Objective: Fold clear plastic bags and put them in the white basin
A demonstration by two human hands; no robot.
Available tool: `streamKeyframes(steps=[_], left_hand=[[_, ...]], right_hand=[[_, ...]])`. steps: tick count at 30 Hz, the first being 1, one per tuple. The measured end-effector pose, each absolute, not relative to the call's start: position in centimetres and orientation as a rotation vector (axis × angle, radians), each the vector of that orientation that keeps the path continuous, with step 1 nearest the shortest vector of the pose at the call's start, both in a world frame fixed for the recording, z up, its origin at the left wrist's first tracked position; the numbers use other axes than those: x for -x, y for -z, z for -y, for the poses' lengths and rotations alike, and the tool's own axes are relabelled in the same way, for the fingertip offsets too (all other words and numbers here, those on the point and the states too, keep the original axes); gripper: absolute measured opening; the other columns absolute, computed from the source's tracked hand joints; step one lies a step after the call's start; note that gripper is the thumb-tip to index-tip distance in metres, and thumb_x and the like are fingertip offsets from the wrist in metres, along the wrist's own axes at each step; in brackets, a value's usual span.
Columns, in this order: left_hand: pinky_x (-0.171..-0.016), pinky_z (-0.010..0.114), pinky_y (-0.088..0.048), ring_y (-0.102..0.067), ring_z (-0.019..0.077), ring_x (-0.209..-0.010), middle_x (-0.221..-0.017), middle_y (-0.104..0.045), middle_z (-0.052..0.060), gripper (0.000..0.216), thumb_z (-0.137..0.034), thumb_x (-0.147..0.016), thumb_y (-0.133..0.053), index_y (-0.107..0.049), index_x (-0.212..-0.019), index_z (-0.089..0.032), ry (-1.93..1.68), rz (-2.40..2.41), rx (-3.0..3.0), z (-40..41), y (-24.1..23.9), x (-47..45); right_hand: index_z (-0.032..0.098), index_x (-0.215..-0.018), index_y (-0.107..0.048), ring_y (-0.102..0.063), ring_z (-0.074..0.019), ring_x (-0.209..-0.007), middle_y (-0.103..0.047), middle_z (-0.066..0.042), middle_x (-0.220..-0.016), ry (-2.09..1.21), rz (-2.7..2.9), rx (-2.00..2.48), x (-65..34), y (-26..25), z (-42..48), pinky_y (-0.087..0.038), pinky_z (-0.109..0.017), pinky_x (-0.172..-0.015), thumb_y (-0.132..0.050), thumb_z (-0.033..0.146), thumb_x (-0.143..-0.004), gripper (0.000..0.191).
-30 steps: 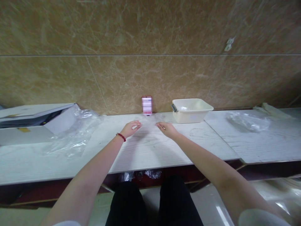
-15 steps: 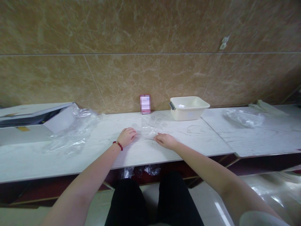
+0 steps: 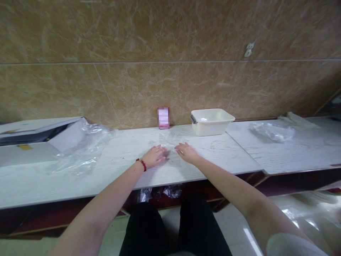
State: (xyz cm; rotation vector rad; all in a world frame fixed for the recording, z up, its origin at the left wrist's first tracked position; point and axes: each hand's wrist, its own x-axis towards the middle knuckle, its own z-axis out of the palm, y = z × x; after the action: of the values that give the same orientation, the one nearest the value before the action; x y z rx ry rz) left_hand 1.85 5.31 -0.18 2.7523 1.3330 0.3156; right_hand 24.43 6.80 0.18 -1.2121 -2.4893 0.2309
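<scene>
Left hand [image 3: 154, 156] and right hand [image 3: 187, 153] at the near edge of a clear plastic film [image 3: 172, 138].
Nearest, 2 dark trouser legs [image 3: 144, 227] show below the white countertop [image 3: 218, 160], with crumpled plastic [image 3: 172, 191] under its edge. The left hand, a red bracelet [image 3: 142, 164] at its wrist, is palm down with fingers loosely spread; the right has its fingers parted and extended. Neither visibly grips anything; whether their fingertips touch the film I cannot tell. The film lies flat on the countertop, between and just beyond them. Farther back, a cream tub [image 3: 213, 128] stands to the right, and a small upright panel [image 3: 163, 118], its face blurred, stands by the marbled wall [image 3: 170, 85].
</scene>
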Motion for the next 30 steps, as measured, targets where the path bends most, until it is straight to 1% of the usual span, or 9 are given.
streamKeyframes(steps=[1,3,5,8,11,17,22,27,30], left_hand=[[-0.099,0.04,-0.016,-0.023,0.0218,-0.122,-0.129,-0.037,0.01,0.054,-0.047,-0.079,-0.032,-0.035,-0.124,-0.017,-0.268,-1.35,-2.748,-5.1,0.4,-2.5],[-0.098,0.044,-0.013,-0.015,0.0243,-0.125,-0.134,-0.027,0.011,0.062,-0.053,-0.077,-0.03,-0.028,-0.128,-0.016,-0.169,-1.413,-2.72,-4.6,0.8,-3.6],[-0.097,0.047,-0.011,-0.012,0.0258,-0.125,-0.136,-0.021,0.012,0.063,-0.055,-0.077,-0.026,-0.025,-0.129,-0.018,-0.088,-1.487,-2.686,-4.0,1.2,-4.4],[-0.096,0.05,-0.009,-0.011,0.0272,-0.125,-0.137,-0.018,0.012,0.062,-0.055,-0.078,-0.022,-0.024,-0.129,-0.022,-0.043,-1.569,-2.645,-3.1,1.4,-5.1],[-0.095,0.052,-0.009,-0.011,0.0288,-0.125,-0.138,-0.016,0.012,0.063,-0.057,-0.077,-0.023,-0.023,-0.13,-0.023,-0.053,-1.609,-2.615,-2.3,1.4,-5.6],[-0.093,0.055,-0.008,-0.009,0.0318,-0.125,-0.138,-0.015,0.013,0.064,-0.059,-0.076,-0.021,-0.024,-0.13,-0.024,-0.099,-1.712,-2.539,-1.3,1.9,-6.1],[-0.093,0.056,-0.006,-0.009,0.0335,-0.124,-0.137,-0.017,0.016,0.069,-0.062,-0.074,-0.019,-0.024,-0.13,-0.023,-0.145,-1.751,-2.506,-1.1,2.1,-6.5],[-0.092,0.057,-0.005,-0.008,0.0348,-0.124,-0.138,-0.016,0.013,0.068,-0.063,-0.072,-0.023,-0.024,-0.129,-0.027,-0.129,-1.716,-2.504,-1.0,2.0,-6.0],[-0.092,0.059,-0.005,-0.009,0.0355,-0.124,-0.137,-0.017,0.012,0.067,-0.064,-0.071,-0.024,-0.026,-0.128,-0.029,-0.132,-1.691,-2.51,-1.0,1.8,-5.7]], right_hand=[[0.018,-0.109,-0.05,-0.036,-0.0174,-0.115,-0.052,-0.006,-0.114,-0.227,2.475,1.258,-23.9,0.1,-7.4,-0.019,-0.038,-0.097,-0.025,0.028,-0.086,0.036],[0.017,-0.115,-0.045,-0.032,-0.0185,-0.117,-0.046,-0.007,-0.12,-0.215,2.484,1.334,-22.8,0.6,-8.5,-0.022,-0.036,-0.096,-0.025,0.026,-0.085,0.037],[0.017,-0.12,-0.04,-0.029,-0.0211,-0.119,-0.039,-0.009,-0.127,-0.206,2.499,1.43,-21.9,1.0,-9.2,-0.02,-0.04,-0.096,-0.026,0.029,-0.084,0.04],[0.018,-0.125,-0.032,-0.022,-0.0252,-0.122,-0.029,-0.011,-0.132,-0.187,2.505,1.573,-21.1,1.5,-9.8,-0.014,-0.048,-0.095,-0.026,0.038,-0.084,0.046],[0.02,-0.127,-0.028,-0.017,-0.0266,-0.123,-0.024,-0.011,-0.135,-0.193,2.53,1.624,-20.9,1.7,-10.2,-0.01,-0.052,-0.094,-0.024,0.043,-0.083,0.05],[0.024,-0.129,-0.024,-0.008,-0.0249,-0.125,-0.017,-0.006,-0.138,-0.243,2.577,1.552,-20.4,1.1,-11.3,-0.006,-0.05,-0.096,-0.02,0.048,-0.082,0.053],[0.025,-0.129,-0.024,-0.008,-0.0245,-0.125,-0.016,-0.004,-0.138,-0.274,2.665,1.42,-18.8,1.1,-12.4,-0.006,-0.05,-0.096,-0.021,0.048,-0.082,0.053],[0.027,-0.13,-0.021,-0.007,-0.0264,-0.125,-0.014,-0.004,-0.138,-0.262,2.734,1.362,-18.3,1.3,-13.0,-0.004,-0.053,-0.095,-0.021,0.055,-0.079,0.058],[0.029,-0.13,-0.019,-0.007,-0.0266,-0.125,-0.013,-0.003,-0.139,-0.249,2.773,1.341,-18.6,1.2,-13.2,-0.003,-0.053,-0.096,-0.02,0.058,-0.078,0.06]])
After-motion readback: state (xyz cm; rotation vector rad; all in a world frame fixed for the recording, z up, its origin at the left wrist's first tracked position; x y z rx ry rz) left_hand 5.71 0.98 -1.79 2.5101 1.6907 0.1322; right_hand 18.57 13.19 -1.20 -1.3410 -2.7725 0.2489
